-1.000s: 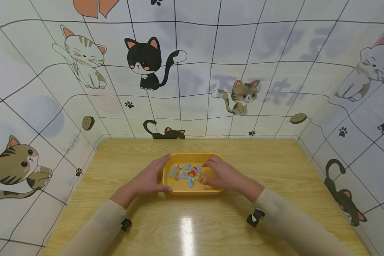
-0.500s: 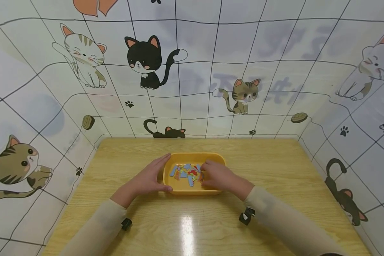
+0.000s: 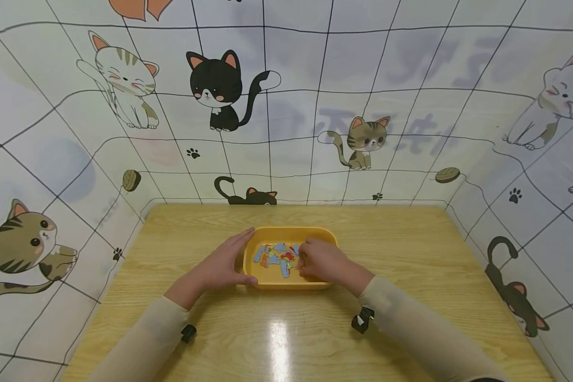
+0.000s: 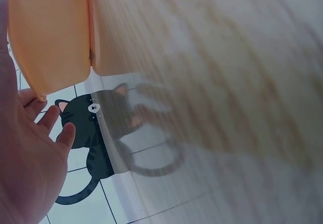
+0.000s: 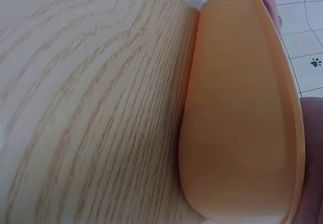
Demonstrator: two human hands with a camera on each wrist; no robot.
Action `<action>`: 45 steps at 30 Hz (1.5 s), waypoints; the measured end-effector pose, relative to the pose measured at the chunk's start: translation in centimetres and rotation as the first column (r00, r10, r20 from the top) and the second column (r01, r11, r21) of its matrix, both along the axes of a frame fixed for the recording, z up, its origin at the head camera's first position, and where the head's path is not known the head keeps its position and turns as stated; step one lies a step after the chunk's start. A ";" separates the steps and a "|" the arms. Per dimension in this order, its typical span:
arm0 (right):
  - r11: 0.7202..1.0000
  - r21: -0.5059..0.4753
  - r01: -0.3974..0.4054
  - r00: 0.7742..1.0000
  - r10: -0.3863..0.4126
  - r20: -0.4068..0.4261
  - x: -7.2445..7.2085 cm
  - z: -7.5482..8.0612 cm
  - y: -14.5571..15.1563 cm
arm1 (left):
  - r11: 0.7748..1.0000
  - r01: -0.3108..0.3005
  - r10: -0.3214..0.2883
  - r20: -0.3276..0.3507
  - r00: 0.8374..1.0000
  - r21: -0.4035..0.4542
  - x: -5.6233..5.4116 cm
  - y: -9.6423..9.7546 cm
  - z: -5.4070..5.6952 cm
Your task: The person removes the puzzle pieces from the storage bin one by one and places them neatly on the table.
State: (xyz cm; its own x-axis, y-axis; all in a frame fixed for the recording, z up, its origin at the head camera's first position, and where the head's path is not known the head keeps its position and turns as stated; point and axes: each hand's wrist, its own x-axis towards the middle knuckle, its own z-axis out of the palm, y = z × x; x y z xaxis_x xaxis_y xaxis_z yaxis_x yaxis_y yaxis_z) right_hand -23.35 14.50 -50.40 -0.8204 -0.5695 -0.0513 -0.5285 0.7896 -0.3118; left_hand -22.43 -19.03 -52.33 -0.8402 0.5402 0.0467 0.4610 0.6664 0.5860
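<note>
A shallow yellow plastic tray [image 3: 272, 281] sits on the wooden table, with several flat, irregular pieces [image 3: 285, 268] loose in it, blue, red, yellow and orange. At the tray's left end, my left hand [image 3: 222, 264] grips it, thumb at the front corner and fingers at the back corner. My right hand [image 3: 326, 261] reaches over the right end with curled fingers low among the pieces. Beside its fingertips an orange piece [image 3: 301, 262] partly shows; I cannot tell if it is pinched. From the right wrist, the tray's outer wall [image 5: 237, 113] hides the fingertips.
The light wooden table [image 3: 391, 233] extends around the tray, with a light glare near its front. Behind and at both sides stand white panels [image 3: 296, 122] printed with cartoon cats and grid lines. Small black devices [image 3: 363, 320] are strapped at both sleeves.
My right hand has moved slightly left and deeper into the tray, and its thumb and fingers have curled closer together. My left hand stays on the tray's left end.
</note>
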 end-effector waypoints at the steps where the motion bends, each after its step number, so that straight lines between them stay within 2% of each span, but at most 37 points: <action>1: 1.000 -0.001 0.001 1.000 -0.001 0.000 0.0 0.0 0.0 | 1.000 0.000 0.000 0.001 1.000 0.003 0.0 0.0 0.0; 15: 0.999 0.012 0.050 0.999 -0.050 0.016 -0.2 0.1 -0.1 | 1.000 0.007 -0.007 0.000 1.000 0.016 -0.1 -0.1 0.0; 31: 0.996 0.006 0.085 0.993 -0.085 0.083 -0.6 0.0 -0.3 | 1.000 0.011 -0.011 -0.005 1.000 0.018 -0.1 -0.1 0.0; 37: 0.982 -0.140 0.127 0.980 -0.103 0.168 -0.7 0.0 -0.1 | 1.000 0.012 -0.012 -0.006 1.000 0.013 -0.2 -0.1 -0.1; 45: 0.929 -0.351 0.116 0.977 -0.044 0.207 -0.8 -0.4 0.6 | 1.000 0.017 -0.017 -0.022 1.000 0.009 -0.2 0.0 -0.3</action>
